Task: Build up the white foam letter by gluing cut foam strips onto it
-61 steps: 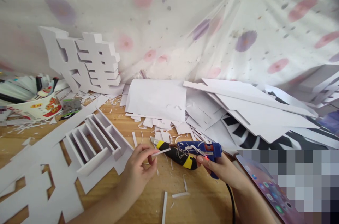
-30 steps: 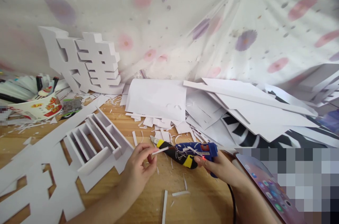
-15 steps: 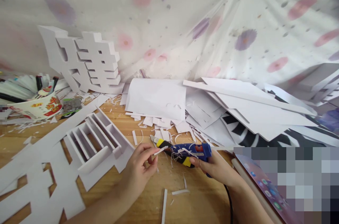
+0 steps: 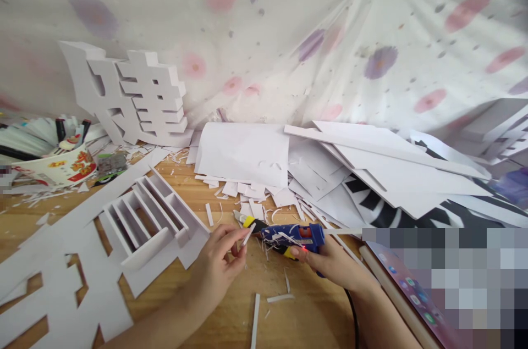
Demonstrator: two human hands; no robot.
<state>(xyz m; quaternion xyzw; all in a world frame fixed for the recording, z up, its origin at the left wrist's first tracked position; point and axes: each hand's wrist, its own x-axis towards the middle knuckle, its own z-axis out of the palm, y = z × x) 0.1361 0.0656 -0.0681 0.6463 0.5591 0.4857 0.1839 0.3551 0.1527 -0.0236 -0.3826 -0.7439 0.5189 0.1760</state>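
My left hand (image 4: 216, 266) pinches a small white foam strip (image 4: 248, 234) between thumb and fingers, just above the wooden table (image 4: 231, 305). My right hand (image 4: 332, 264) grips a blue hot glue gun (image 4: 295, 234) whose red light glows; its nozzle touches the strip's end. A glue stick (image 4: 342, 231) sticks out of the gun's back. Beneath the gun lies a black and yellow cutter (image 4: 264, 228). A half-built white foam letter with ribs (image 4: 140, 222) lies to the left of my left hand.
A finished white foam character (image 4: 127, 96) stands at the back left against a flowered cloth. Foam sheets (image 4: 371, 167) pile up at right beside a tablet (image 4: 412, 294). A printed bowl with pens (image 4: 58, 165) sits far left. Scraps litter the table.
The glue gun has moved left until its nozzle meets the strip. My left hand has tilted the strip more upright. My right hand followed the gun leftward.
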